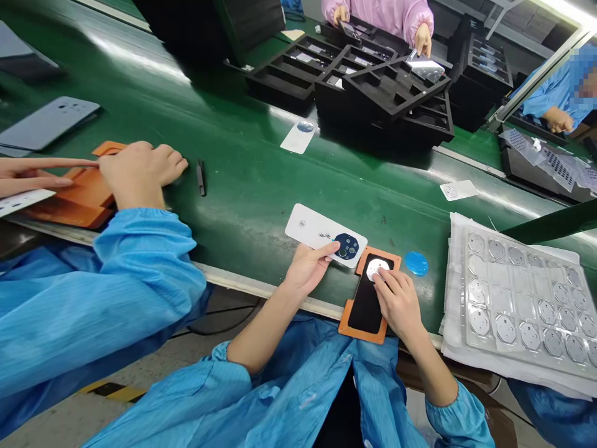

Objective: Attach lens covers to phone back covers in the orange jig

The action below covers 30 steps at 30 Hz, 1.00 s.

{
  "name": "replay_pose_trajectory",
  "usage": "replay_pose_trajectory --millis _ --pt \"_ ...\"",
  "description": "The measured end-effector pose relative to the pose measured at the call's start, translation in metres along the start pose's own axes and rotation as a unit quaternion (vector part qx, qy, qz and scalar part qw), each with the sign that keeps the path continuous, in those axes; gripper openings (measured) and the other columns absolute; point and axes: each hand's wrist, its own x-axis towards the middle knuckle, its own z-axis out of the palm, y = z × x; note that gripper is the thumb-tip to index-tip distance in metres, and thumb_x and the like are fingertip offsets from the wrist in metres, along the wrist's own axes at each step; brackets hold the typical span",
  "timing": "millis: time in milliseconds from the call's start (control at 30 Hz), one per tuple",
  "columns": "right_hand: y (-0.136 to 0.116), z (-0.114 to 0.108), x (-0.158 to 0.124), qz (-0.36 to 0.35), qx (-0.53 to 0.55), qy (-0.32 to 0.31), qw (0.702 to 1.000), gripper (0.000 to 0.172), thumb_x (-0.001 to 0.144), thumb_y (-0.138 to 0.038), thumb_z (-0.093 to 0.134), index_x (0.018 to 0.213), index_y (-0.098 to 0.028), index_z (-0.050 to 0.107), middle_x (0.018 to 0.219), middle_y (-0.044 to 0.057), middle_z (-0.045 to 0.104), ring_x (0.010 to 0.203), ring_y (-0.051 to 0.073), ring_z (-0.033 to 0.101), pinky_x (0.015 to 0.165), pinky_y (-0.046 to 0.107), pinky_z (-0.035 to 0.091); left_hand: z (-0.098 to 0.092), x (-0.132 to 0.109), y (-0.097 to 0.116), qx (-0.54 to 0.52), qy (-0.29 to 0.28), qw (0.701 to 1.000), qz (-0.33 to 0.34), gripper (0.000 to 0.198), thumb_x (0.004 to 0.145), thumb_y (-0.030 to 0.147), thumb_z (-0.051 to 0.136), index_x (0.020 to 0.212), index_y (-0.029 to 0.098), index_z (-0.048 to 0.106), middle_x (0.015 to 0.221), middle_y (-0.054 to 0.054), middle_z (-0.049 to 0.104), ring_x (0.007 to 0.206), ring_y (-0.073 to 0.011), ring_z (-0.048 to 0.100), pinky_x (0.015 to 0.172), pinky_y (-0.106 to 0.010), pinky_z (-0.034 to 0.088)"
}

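Observation:
My left hand (308,267) holds a thin white phone-shaped card (308,225) above the bench, the thumb lying over its dark blue round camera-ring patch (353,247). Small black print marks the rest of the card. Just right of it, an orange fixture (364,336) sits at the bench's front edge, with a black phone-sized panel (364,305) in it. My right hand (396,298) has its fingertips closed together on a shiny round disc (377,269) at the panel's upper end. Its fingers partly hide the disc. A blue round film (416,263) lies beside the fixture.
A clear blister tray (513,283) with many silvery discs stands at right. White cards (298,138) and black tweezers (201,177) lie on the green bench (242,205). At left, a co-worker's hands (140,168) touch another orange fixture (88,193). Black partitioned trays (382,87) are stacked opposite.

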Motion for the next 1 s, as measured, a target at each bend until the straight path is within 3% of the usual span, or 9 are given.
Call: replay_pose_trajectory --millis 100,200,367,500,600,700,867,1000 --pt "0.002 -0.003 0.004 0.009 0.015 -0.008 1.0 0.026 0.096 -0.012 0.058 0.119 -0.02 0.066 0.12 0.009 0.073 0.106 0.025 0.064 0.093 0.044 0.052 0.003 -0.004 -0.001 0.013 -0.016 1.0 0.002 0.054 0.056 0.007 0.092 0.104 0.016 0.071 0.089 -0.002 0.075 0.074 -0.0114 0.069 0.058 -0.016 0.05" --pt "0.0 -0.01 0.009 0.015 0.038 -0.006 0.999 0.023 0.096 -0.014 0.058 0.115 -0.022 0.068 0.114 0.009 0.074 0.103 0.025 0.066 0.092 0.045 0.053 0.008 -0.006 -0.003 0.013 -0.01 1.0 0.018 0.051 0.053 0.009 0.094 0.098 0.015 0.072 0.089 -0.002 0.075 0.077 -0.0131 0.07 0.064 -0.018 0.053" --pt "-0.018 -0.04 0.024 0.072 0.153 0.125 0.978 0.025 0.094 -0.011 0.059 0.114 -0.024 0.068 0.104 0.007 0.075 0.094 0.022 0.07 0.081 0.038 0.058 0.021 -0.013 -0.017 0.048 -0.009 0.998 0.042 0.047 0.052 0.015 0.095 0.093 0.013 0.073 0.097 -0.007 0.077 0.088 -0.0205 0.072 0.082 -0.031 0.058" --pt "-0.034 -0.049 0.04 0.147 0.164 0.168 0.961 0.016 0.095 -0.017 0.059 0.107 -0.023 0.067 0.094 0.006 0.073 0.088 0.021 0.07 0.079 0.037 0.057 0.032 -0.024 -0.036 0.147 -0.033 0.986 0.071 0.032 0.066 0.033 0.091 0.085 0.012 0.074 0.083 -0.006 0.076 0.071 -0.0174 0.068 0.065 -0.027 0.054" --pt "-0.036 -0.041 0.049 0.203 0.142 0.167 0.954 0.007 0.097 -0.023 0.059 0.094 -0.022 0.065 0.089 0.006 0.07 0.085 0.021 0.067 0.082 0.038 0.055 0.037 -0.035 -0.046 0.2 -0.071 0.972 0.1 0.038 0.08 0.051 0.079 0.082 0.013 0.074 0.077 -0.006 0.073 0.062 -0.0148 0.062 0.056 -0.025 0.049" --pt "-0.035 -0.032 0.053 0.233 0.148 0.187 0.943 0.011 0.096 -0.025 0.06 0.087 -0.022 0.064 0.086 0.005 0.068 0.084 0.02 0.065 0.08 0.037 0.054 0.038 -0.043 -0.052 0.22 -0.108 0.96 0.138 0.046 0.086 0.059 0.069 0.09 0.015 0.076 0.085 -0.008 0.075 0.073 -0.0184 0.067 0.065 -0.026 0.053" --pt "-0.033 -0.031 0.053 0.254 0.194 0.205 0.925 0.013 0.096 -0.024 0.058 0.086 -0.023 0.067 0.091 0.006 0.07 0.087 0.02 0.067 0.079 0.035 0.056 0.034 -0.049 -0.056 0.252 -0.138 0.939 0.188 0.039 0.093 0.053 0.063 0.101 0.019 0.078 0.099 -0.009 0.076 0.091 -0.0234 0.07 0.09 -0.033 0.054" --pt "-0.033 -0.031 0.053 0.268 0.215 0.204 0.917 0.014 0.094 -0.023 0.056 0.087 -0.023 0.068 0.091 0.006 0.071 0.089 0.021 0.068 0.08 0.036 0.057 0.033 -0.051 -0.057 0.284 -0.16 0.923 0.206 0.036 0.097 0.05 0.059 0.112 0.022 0.077 0.107 -0.009 0.076 0.101 -0.0263 0.07 0.096 -0.036 0.053"
